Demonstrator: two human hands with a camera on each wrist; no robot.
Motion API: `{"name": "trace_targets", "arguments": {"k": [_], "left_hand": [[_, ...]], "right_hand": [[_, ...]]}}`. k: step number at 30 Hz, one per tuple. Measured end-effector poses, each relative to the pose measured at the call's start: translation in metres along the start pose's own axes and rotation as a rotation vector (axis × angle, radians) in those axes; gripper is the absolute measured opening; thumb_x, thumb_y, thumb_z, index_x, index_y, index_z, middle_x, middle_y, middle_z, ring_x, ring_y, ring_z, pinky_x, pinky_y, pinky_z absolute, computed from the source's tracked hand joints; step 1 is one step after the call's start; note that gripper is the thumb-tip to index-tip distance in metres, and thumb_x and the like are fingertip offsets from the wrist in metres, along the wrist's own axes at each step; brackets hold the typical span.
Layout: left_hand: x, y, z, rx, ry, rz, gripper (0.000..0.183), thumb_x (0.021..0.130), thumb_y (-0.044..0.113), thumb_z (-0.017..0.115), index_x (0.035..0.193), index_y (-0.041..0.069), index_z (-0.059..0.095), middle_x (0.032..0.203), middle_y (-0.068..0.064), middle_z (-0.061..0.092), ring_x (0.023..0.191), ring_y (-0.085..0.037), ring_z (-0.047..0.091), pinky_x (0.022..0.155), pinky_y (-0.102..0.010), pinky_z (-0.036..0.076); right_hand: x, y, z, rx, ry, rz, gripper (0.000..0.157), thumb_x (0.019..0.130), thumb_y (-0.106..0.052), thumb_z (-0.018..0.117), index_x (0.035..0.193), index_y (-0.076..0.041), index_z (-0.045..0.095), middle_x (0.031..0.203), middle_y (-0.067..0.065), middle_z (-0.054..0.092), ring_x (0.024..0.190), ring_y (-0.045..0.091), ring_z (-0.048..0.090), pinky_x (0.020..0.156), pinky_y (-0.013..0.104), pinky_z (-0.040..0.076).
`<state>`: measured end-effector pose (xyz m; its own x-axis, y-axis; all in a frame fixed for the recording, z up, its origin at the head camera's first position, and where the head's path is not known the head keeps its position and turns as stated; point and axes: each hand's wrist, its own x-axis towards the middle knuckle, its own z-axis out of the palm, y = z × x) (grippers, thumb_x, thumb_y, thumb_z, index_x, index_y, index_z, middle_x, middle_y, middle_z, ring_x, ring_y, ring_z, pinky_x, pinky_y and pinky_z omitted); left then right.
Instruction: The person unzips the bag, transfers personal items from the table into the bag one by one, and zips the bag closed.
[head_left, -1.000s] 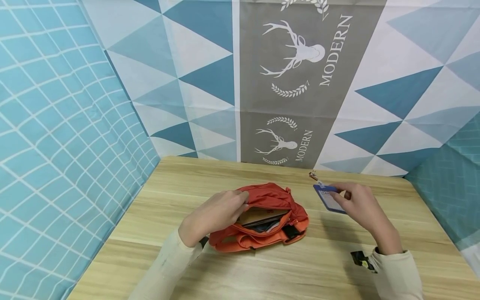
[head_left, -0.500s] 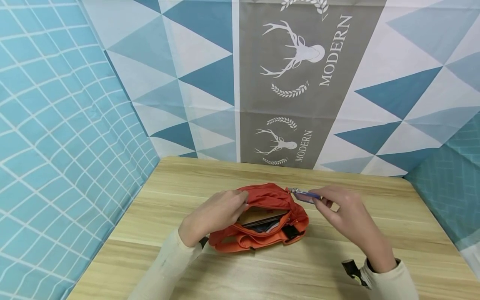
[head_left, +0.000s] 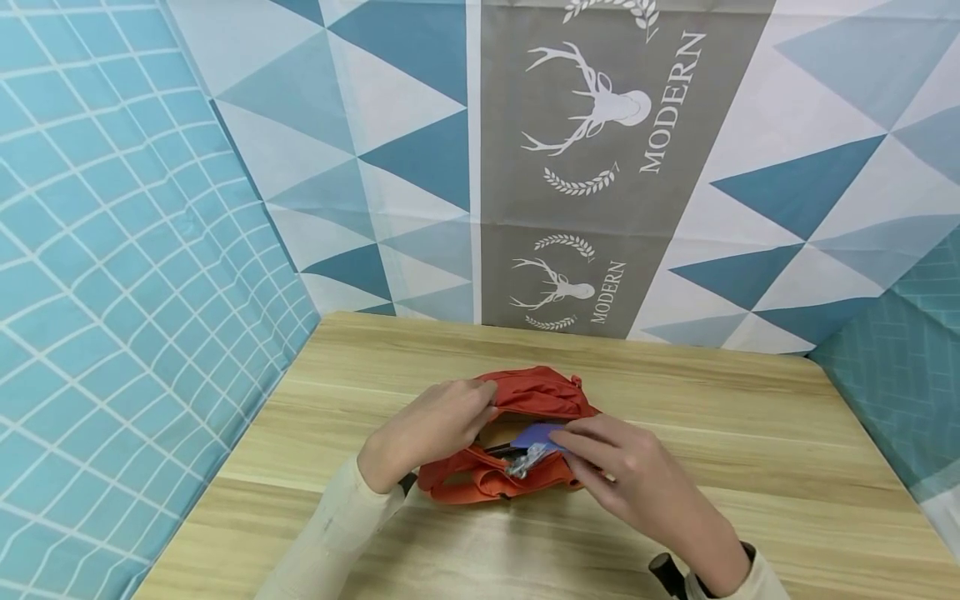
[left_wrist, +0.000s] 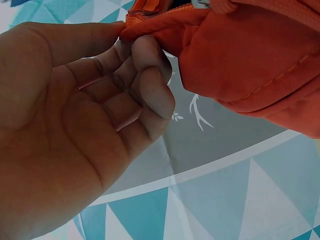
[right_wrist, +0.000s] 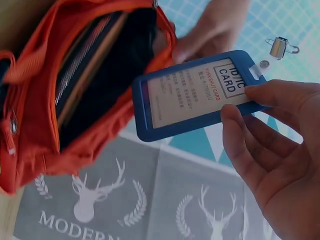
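Observation:
An orange-red waist bag (head_left: 536, 392) lies on the table with its zipped mouth open. My left hand (head_left: 431, 429) pinches the edge of that mouth between thumb and fingers; in the left wrist view the bag's fabric (left_wrist: 250, 55) hangs from the fingertips. Over the opening, my right hand (head_left: 637, 471) pinches a blue ID card holder (right_wrist: 187, 95) by its clip end. A printed "ID/IC CARD" insert shows inside its frame. From the holder dangles a metal clip (right_wrist: 279, 47) on a clear strap. A tan, flat thing (head_left: 495, 432) shows inside the bag, partly hidden by the holder.
The bag rests on a wood-grain tabletop (head_left: 360, 358). Behind it hangs a cloth with triangles and deer heads (head_left: 570, 287), and a blue grid-patterned cloth (head_left: 150, 250) covers the left side. Orange straps (head_left: 465, 490) lie along the bag's near side.
My right hand has carried the card holder leftward and nearer, from right of the bag to over its mouth, turning it along the way. The left hand stays on the bag's edge.

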<state>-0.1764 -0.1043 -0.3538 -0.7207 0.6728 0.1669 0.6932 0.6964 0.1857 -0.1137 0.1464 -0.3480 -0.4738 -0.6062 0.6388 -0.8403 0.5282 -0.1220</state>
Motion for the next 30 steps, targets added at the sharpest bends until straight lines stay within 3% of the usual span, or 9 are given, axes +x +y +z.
{"name": "trace_targets", "arguments": {"k": [6, 8, 12, 17, 22, 27, 30], "left_hand": [[0.0, -0.001, 0.0, -0.004, 0.003, 0.001, 0.014, 0.091, 0.021, 0.051, 0.079, 0.017, 0.046, 0.061, 0.007, 0.043, 0.052, -0.008, 0.043, 0.049, -0.021, 0.037], [0.0, -0.001, 0.0, -0.001, 0.004, 0.005, 0.014, 0.091, 0.021, 0.051, 0.079, 0.017, 0.046, 0.061, 0.007, 0.043, 0.052, -0.008, 0.043, 0.049, -0.021, 0.037], [-0.001, -0.001, 0.0, 0.003, 0.01, 0.017, 0.014, 0.092, 0.021, 0.05, 0.079, 0.017, 0.045, 0.061, 0.007, 0.042, 0.051, -0.007, 0.042, 0.048, -0.02, 0.037], [-0.001, -0.001, 0.0, -0.005, 0.013, 0.026, 0.014, 0.092, 0.021, 0.051, 0.079, 0.016, 0.046, 0.061, 0.007, 0.042, 0.051, -0.007, 0.042, 0.048, -0.02, 0.036], [-0.001, 0.0, 0.0, 0.001, 0.009, 0.026, 0.013, 0.091, 0.021, 0.051, 0.081, 0.016, 0.047, 0.061, 0.007, 0.042, 0.051, -0.007, 0.043, 0.048, -0.02, 0.037], [-0.001, 0.002, -0.001, 0.005, 0.005, 0.025, 0.01, 0.091, 0.021, 0.051, 0.083, 0.016, 0.048, 0.062, 0.007, 0.043, 0.053, -0.007, 0.044, 0.05, -0.02, 0.037], [-0.002, 0.002, -0.002, 0.005, 0.002, 0.025, 0.01, 0.091, 0.021, 0.051, 0.084, 0.016, 0.049, 0.063, 0.007, 0.043, 0.053, -0.007, 0.044, 0.05, -0.02, 0.038]], "right_hand": [[0.0, -0.004, 0.018, -0.056, -0.031, 0.0, 0.025, 0.091, -0.024, 0.047, 0.102, -0.015, 0.068, 0.093, -0.001, 0.053, 0.061, 0.004, 0.05, 0.052, 0.01, 0.039], [0.0, -0.003, 0.024, -0.105, -0.047, -0.008, 0.029, 0.093, -0.024, 0.043, 0.101, -0.013, 0.068, 0.086, 0.0, 0.049, 0.055, 0.003, 0.043, 0.048, 0.009, 0.034], [-0.002, -0.001, 0.04, -0.225, -0.049, -0.063, 0.035, 0.095, -0.02, 0.036, 0.098, -0.008, 0.068, 0.079, 0.001, 0.051, 0.053, 0.005, 0.043, 0.045, 0.011, 0.035], [-0.006, -0.001, 0.061, -0.281, -0.063, -0.066, 0.026, 0.088, -0.013, 0.043, 0.092, -0.005, 0.067, 0.078, 0.002, 0.056, 0.05, 0.005, 0.044, 0.041, 0.013, 0.034], [-0.009, -0.003, 0.076, -0.287, -0.096, -0.002, 0.016, 0.076, -0.013, 0.062, 0.089, -0.005, 0.068, 0.076, 0.003, 0.059, 0.043, 0.003, 0.041, 0.037, 0.013, 0.032], [-0.011, -0.001, 0.088, -0.29, -0.173, 0.133, 0.018, 0.083, -0.021, 0.062, 0.091, -0.006, 0.067, 0.077, 0.001, 0.057, 0.049, 0.005, 0.047, 0.04, 0.016, 0.038], [-0.013, 0.002, 0.091, -0.268, -0.246, 0.165, 0.018, 0.085, -0.021, 0.06, 0.097, -0.008, 0.065, 0.078, -0.001, 0.054, 0.056, 0.005, 0.048, 0.043, 0.017, 0.04]]}}
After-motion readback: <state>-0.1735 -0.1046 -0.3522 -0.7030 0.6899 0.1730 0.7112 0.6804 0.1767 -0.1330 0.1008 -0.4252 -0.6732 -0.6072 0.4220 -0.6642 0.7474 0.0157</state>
